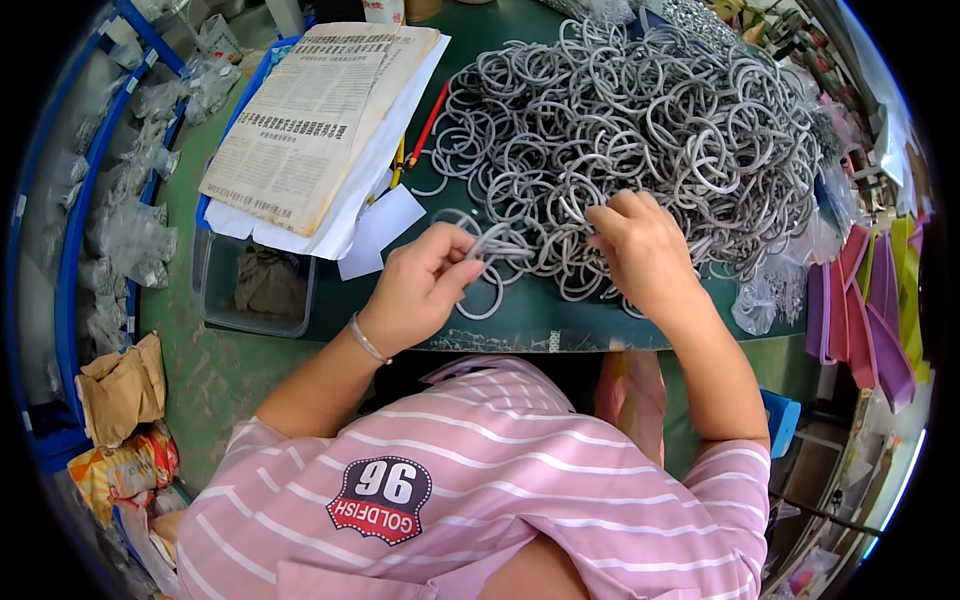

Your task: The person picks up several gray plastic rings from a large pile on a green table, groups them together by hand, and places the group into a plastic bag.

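A big heap of grey rings (640, 130) covers the right and middle of the green table (400, 315). My left hand (425, 280) is closed in a pinch on a few grey rings (492, 243) at the heap's near left edge; how many is hard to make out. One ring (480, 297) hangs or lies just below its fingertips. At the heap's near side, my right hand (640, 245) has its fingers bent together and pointing down among the rings. What lies between those fingertips is hidden.
Old printed sheets (310, 120) lie on a blue tray at the left, beside a red pen (430, 122) and a white paper slip (382, 230). Below them is a clear plastic bin (255, 285) with a cloth inside. Blue shelving with plastic bags (130, 230) stands far left; coloured strips (870, 300) hang right.
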A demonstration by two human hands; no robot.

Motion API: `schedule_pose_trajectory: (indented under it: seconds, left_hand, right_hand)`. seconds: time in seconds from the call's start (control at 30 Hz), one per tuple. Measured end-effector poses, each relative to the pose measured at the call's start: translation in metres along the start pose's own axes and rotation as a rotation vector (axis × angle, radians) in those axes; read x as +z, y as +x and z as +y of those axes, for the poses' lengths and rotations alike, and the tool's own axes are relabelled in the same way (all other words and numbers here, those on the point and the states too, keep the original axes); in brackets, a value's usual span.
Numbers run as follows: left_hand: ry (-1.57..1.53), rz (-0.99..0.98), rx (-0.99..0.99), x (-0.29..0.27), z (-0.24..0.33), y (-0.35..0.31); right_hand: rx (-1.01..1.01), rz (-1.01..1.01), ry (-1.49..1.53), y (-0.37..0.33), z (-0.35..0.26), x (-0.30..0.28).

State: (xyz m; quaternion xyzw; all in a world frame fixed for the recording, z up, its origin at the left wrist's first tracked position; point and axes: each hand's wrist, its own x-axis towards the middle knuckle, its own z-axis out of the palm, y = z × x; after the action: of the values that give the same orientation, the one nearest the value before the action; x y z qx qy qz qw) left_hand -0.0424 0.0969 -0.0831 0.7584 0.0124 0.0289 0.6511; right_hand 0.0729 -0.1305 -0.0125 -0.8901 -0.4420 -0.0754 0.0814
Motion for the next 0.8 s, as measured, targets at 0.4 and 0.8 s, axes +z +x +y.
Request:
schedule_pose_trajectory:
  seconds: [0.4, 0.8]
  left_hand:
    - [0.391, 0.044, -0.094, -0.007, -0.022, 0.031]
    - [0.430, 0.107, 0.045, -0.014, -0.016, 0.012]
  right_hand:
    - [0.007, 0.419, 0.030, 0.017, 0.004, -0.002]
    - [0.112, 0.363, 0.093, 0.000, 0.000, 0.004]
